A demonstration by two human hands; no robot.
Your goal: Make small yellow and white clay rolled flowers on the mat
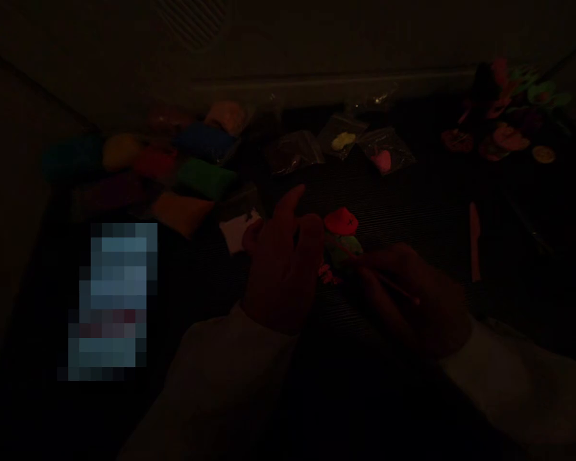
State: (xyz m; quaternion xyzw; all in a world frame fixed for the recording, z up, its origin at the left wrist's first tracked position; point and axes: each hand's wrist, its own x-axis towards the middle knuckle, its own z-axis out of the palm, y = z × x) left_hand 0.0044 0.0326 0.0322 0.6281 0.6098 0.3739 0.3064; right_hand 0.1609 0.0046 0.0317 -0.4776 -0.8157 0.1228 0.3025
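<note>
The scene is very dark. My left hand (281,266) is raised in the middle, its fingers curled against a small clay figure (342,240) with a red top and a green body. My right hand (413,298) is closed round a thin stick-like tool (397,288) whose tip reaches the figure's green part. Both wrists wear light sleeves. The dimness hides how the fingers grip.
Packs of coloured clay (173,166) lie at the back left. Clear bags with yellow clay (343,141) and pink clay (383,160) lie behind the hands. Finished clay shapes (504,121) sit at the far right. A pale modelling tool (474,240) lies to the right. A blurred, lit patch (112,301) shows at the left.
</note>
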